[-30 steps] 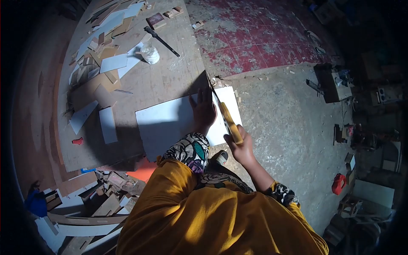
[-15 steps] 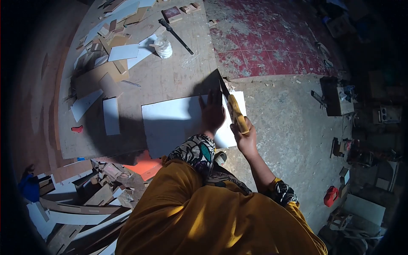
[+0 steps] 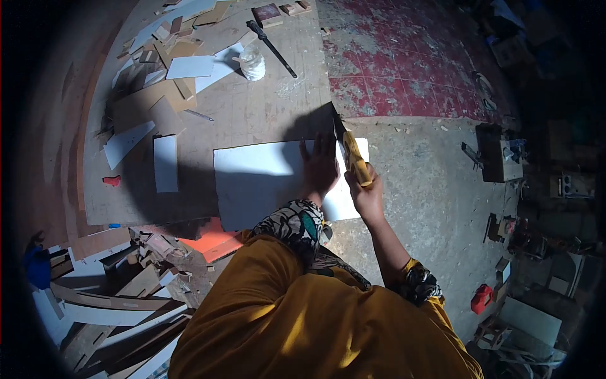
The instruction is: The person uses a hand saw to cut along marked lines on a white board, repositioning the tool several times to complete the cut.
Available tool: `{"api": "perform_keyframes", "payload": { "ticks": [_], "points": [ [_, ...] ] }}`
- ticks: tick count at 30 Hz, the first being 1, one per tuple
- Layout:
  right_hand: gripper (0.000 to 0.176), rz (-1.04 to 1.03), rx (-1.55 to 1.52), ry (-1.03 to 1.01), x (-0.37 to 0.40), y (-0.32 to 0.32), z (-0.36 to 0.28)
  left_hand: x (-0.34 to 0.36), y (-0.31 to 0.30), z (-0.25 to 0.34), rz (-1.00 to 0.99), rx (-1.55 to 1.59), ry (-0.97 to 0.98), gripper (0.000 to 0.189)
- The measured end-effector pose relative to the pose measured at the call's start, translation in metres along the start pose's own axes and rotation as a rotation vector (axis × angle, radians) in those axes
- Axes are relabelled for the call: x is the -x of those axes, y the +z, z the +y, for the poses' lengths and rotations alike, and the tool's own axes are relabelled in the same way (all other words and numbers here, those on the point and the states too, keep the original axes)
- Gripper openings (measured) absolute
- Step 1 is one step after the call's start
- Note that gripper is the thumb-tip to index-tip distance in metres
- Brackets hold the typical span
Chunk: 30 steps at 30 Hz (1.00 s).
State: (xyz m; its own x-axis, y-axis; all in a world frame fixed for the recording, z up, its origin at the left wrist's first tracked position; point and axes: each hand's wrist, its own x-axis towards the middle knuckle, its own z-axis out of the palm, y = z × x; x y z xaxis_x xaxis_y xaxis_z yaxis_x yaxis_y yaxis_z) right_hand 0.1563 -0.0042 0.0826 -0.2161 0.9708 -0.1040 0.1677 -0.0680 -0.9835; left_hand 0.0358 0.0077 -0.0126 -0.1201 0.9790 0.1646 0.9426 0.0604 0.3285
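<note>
A white board (image 3: 252, 177) lies on the wooden table, and its right part sticks out past the table's edge. My left hand (image 3: 320, 167) rests on the board with its fingers stretched and slightly spread. Just to the right of it, my right hand (image 3: 366, 197) is wrapped round the yellow handle of a hand saw (image 3: 355, 155). The saw's dark blade points away from me along the board near the table edge. Where its teeth meet the board is too dark to make out.
Wood and board offcuts (image 3: 151, 95) cover the table's far left, near a white jar (image 3: 252, 66) and a black bar-like tool (image 3: 273, 50). More scraps (image 3: 126, 297) lie piled at lower left beside an orange piece (image 3: 214, 242). A red container (image 3: 481, 298) stands on the floor at right.
My right hand and the saw have moved a little forward, away from my body. My left hand stays on the board, and the whole view has shifted slightly.
</note>
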Motion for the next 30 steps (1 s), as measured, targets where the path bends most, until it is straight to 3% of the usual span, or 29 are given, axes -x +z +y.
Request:
{"api": "perform_keyframes", "payload": {
  "ticks": [3, 5, 8, 9, 11, 12, 13, 16, 20, 23, 30],
  "points": [
    [0.011, 0.002, 0.133, -0.045, 0.029, -0.012, -0.005, -0.002, 0.004, 0.002, 0.008, 0.011, -0.048, 0.063],
    [0.013, -0.004, 0.105, 0.125, 0.063, -0.022, -0.022, -0.003, 0.015, -0.002, -0.030, -0.043, -0.074, 0.066],
    [0.014, 0.076, 0.010, 0.220, 0.085, -0.032, -0.043, -0.003, 0.002, 0.003, -0.036, -0.007, -0.066, 0.068],
    [0.012, 0.083, -0.105, 0.191, 0.079, -0.033, -0.045, -0.004, -0.001, 0.002, -0.043, -0.015, -0.065, 0.068],
    [0.009, 0.040, -0.021, 0.212, 0.057, -0.036, -0.036, -0.006, -0.005, 0.001, -0.025, -0.015, -0.061, 0.068],
    [0.009, 0.077, 0.008, 0.097, 0.037, -0.030, -0.016, -0.003, -0.006, 0.003, -0.018, -0.011, -0.045, 0.067],
    [0.011, 0.085, -0.087, 0.166, 0.018, -0.021, -0.014, -0.004, -0.004, 0.004, -0.012, -0.010, -0.045, 0.067],
    [0.013, 0.030, -0.120, 0.124, -0.019, -0.009, 0.000, -0.004, -0.001, 0.000, -0.048, -0.009, -0.056, 0.064],
    [0.012, -0.036, 0.089, 0.105, -0.018, -0.005, 0.004, -0.004, 0.001, 0.001, -0.046, 0.021, -0.053, 0.062],
    [0.014, -0.042, 0.023, 0.187, -0.016, -0.002, -0.017, -0.004, -0.004, 0.000, -0.023, 0.013, -0.053, 0.061],
    [0.021, -0.026, -0.030, 0.150, -0.016, -0.011, -0.017, 0.006, 0.003, -0.015, -0.003, 0.157, 0.109, 0.059]
  ]
}}
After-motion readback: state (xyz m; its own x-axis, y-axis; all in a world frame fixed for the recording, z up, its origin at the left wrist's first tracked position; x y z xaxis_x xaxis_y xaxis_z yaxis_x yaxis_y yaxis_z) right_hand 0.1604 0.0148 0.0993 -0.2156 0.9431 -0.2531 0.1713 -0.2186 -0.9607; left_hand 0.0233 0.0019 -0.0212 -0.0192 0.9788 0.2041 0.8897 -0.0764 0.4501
